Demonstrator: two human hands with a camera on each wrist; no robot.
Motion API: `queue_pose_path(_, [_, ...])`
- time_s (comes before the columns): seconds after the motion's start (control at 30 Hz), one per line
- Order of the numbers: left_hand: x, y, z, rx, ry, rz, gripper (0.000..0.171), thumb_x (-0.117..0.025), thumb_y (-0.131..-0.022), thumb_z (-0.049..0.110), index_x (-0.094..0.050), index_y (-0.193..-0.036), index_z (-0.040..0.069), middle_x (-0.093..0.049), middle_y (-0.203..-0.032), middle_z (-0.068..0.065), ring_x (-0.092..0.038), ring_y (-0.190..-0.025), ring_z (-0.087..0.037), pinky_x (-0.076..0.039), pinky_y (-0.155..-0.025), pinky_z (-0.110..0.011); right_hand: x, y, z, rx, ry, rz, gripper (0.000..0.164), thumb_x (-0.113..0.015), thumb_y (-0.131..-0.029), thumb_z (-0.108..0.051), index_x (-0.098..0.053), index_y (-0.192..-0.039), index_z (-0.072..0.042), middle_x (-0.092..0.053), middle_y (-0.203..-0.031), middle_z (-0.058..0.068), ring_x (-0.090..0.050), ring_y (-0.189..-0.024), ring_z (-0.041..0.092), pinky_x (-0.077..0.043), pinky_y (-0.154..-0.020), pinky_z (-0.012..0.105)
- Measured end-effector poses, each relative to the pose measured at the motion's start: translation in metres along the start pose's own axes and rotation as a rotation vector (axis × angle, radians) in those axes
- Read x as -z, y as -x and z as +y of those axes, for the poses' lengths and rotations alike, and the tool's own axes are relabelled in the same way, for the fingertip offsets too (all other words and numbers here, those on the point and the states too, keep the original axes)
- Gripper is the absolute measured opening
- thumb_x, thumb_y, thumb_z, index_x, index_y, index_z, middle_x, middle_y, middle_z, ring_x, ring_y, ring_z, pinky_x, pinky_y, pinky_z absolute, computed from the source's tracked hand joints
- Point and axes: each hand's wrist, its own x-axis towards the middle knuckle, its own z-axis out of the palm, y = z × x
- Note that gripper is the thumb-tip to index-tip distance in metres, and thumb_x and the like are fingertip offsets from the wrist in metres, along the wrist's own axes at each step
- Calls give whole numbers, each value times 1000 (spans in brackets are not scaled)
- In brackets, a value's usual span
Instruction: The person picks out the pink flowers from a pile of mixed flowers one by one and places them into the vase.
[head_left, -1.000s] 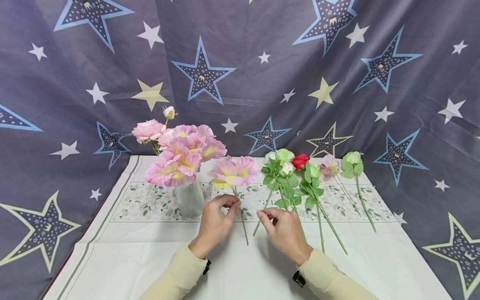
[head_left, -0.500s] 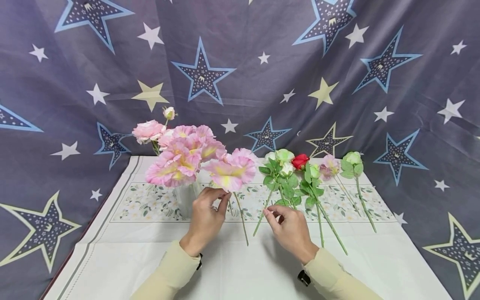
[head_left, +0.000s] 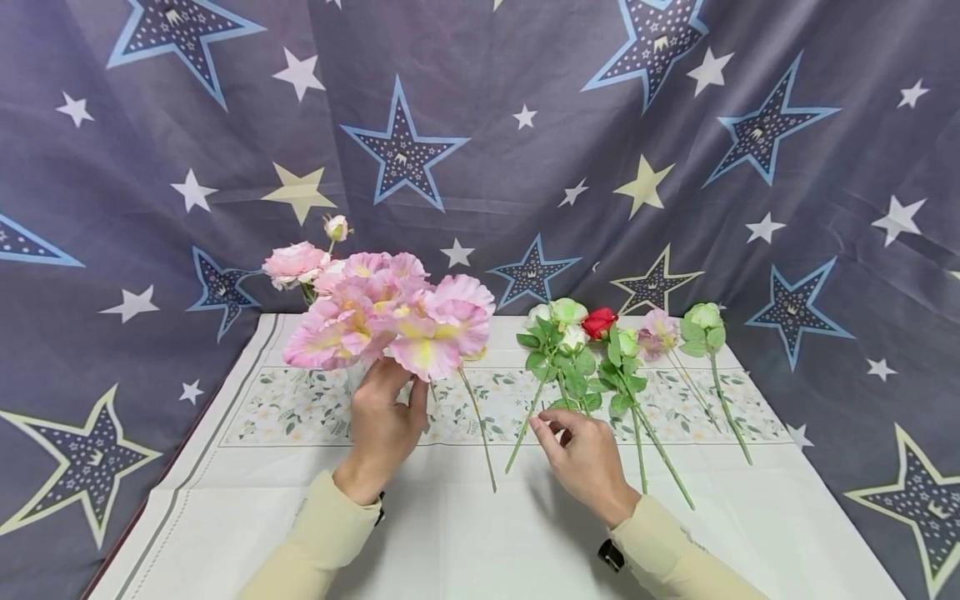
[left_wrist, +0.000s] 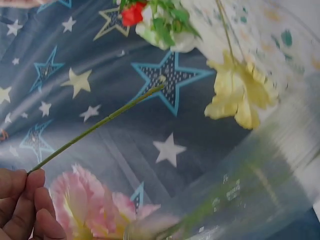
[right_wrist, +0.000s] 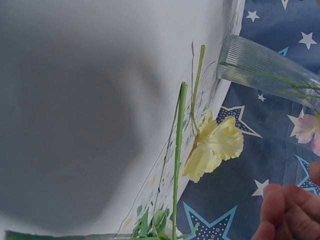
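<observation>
My left hand (head_left: 385, 429) pinches the stem (left_wrist: 97, 127) of a pink artificial flower (head_left: 442, 329), close under its bloom. The stem's lower end is free in the left wrist view. That bloom overlaps the pink flowers (head_left: 330, 329) standing in a ribbed clear glass vase (right_wrist: 260, 65); in the head view, hand and petals hide most of the vase. My right hand (head_left: 588, 458) hovers near a rose stem (head_left: 525, 429), fingers loosely curled, with nothing seen in them. A yellow flower (right_wrist: 215, 147) lies on the table between the hands.
Roses with white and green blooms (head_left: 570, 312), a red rose (head_left: 600, 322), a faded pink flower (head_left: 660, 333) and a green rose (head_left: 703, 317) lie to the right. The white tablecloth (head_left: 480, 550) has a floral band. A starry curtain (head_left: 480, 167) hangs behind.
My left hand has lifted the pink flower from beside the yellow one and carried it left to the vase. My right hand has shifted slightly right.
</observation>
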Motion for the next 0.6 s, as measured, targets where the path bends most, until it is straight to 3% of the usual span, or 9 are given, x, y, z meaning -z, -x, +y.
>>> queue_pose_path(0.33, [20, -23, -4, 21, -37, 67, 16, -51, -80, -6, -56, -72, 6, -52, -69, -6, -46, -65, -19, -41, -57, -34, 3, -1, 2, 8, 4, 9, 9, -69, -88, -25, -73, -90, -18, -65, -71, -10, -49, -52, -6, -44, -47, 16])
queue_pose_path(0.6, [34, -45, -8, -2, -66, 141, 12, -53, -82, -4, -58, -76, 5, -51, -67, -7, -46, -61, -20, -39, -55, -32, 3, -1, 2, 2, 12, 9, 8, -69, -88, -26, -72, -90, -19, -64, -70, -11, -48, -52, -7, -44, -47, 17])
